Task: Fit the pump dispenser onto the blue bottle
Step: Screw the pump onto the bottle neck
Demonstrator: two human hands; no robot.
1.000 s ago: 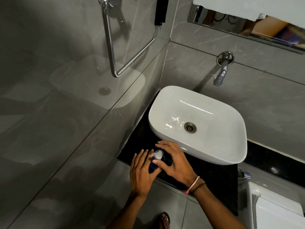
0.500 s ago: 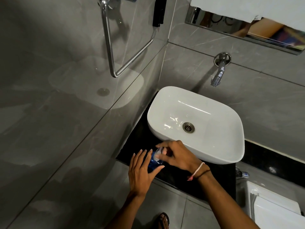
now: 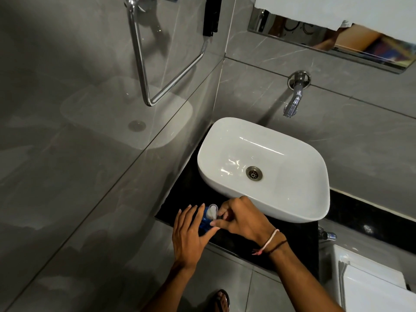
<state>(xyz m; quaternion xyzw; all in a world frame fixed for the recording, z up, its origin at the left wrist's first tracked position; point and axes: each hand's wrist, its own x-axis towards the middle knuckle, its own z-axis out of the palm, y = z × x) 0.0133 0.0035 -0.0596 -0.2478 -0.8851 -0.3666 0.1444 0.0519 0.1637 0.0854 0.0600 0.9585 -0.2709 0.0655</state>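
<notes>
Your left hand [image 3: 189,235] wraps blue bottle [image 3: 204,222]; right hand [image 3: 242,219] pinches pump dispenser [image 3: 212,211] on top. White basin [image 3: 292,199] crowds far right, on black counter [image 3: 180,206].

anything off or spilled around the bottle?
Nothing stands out. Left hand steadies the blue bottle on the black counter; right hand holds the pump dispenser at its top. No visible spill.
</notes>
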